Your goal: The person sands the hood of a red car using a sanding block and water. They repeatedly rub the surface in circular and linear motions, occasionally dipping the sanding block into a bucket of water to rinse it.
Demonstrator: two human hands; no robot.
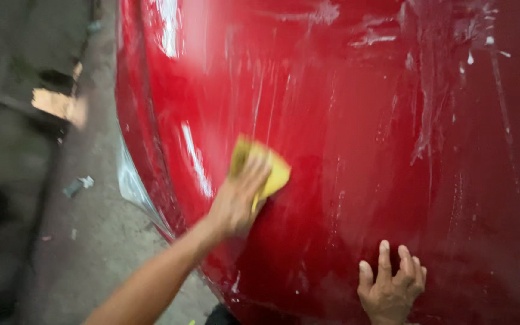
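Head view, looking down a glossy red painted car body panel (356, 156), wet and curved, filling most of the frame. Left hand (236, 201) is closed over a soft yellow sponge or folded cloth (272, 165), fingers curled across its top and pressing it flat against the panel near the left edge; the picture is blurred there, so the exact grip on the far side cannot be told. Right hand (391, 287) rests low on the panel, empty, fingers loosely spread and slightly bent, palm braced against the paint, well apart from the sponge. White soapy streaks and foam flecks (434, 72) run down the upper and right parts of the panel; thinner runs trail through the middle. Around the sponge the surface looks slick and mostly free of thick foam. Judging by this, the wash is partway: suds are laid on across much of the panel, the upper right shows heavy residue, and nothing looks rinsed or dried. The lower strip by the right hand carries only small droplets. To the left, grey concrete ground (91, 241) with a few scraps of litter, and a pale bright patch further back.
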